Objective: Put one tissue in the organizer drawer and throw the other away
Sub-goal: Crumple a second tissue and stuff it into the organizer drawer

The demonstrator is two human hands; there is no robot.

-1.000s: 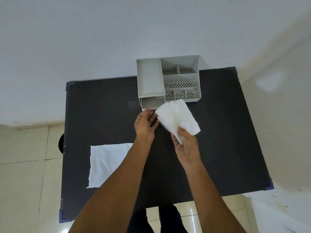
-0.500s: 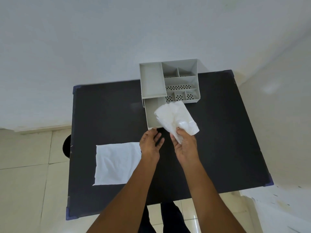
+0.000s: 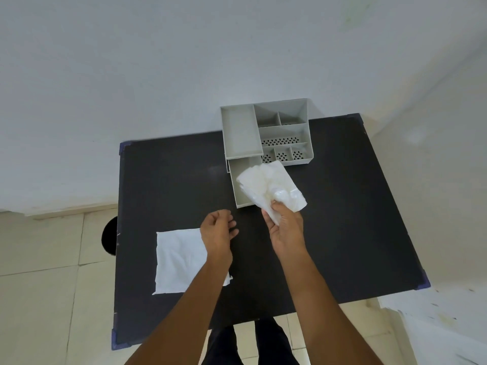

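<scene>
A grey organizer (image 3: 266, 133) with several compartments stands at the far edge of the black table (image 3: 355, 219). Its drawer (image 3: 238, 180) is pulled out toward me and stands open. My right hand (image 3: 286, 230) grips a crumpled white tissue (image 3: 268, 184), which hangs over the right part of the open drawer. My left hand (image 3: 217, 231) hovers near the table, a little in front of the drawer, fingers loosely curled and holding nothing. A second white tissue (image 3: 179, 259) lies flat on the table's left side, partly under my left forearm.
A round black object (image 3: 110, 239) sits on the tiled floor just past the table's left edge. White walls close in behind and to the right of the table. My legs show below the near edge.
My left hand pulled the drawer out toward me, then let go and drew back. My right hand kept hold of the crumpled tissue, which now sits over the open drawer.
</scene>
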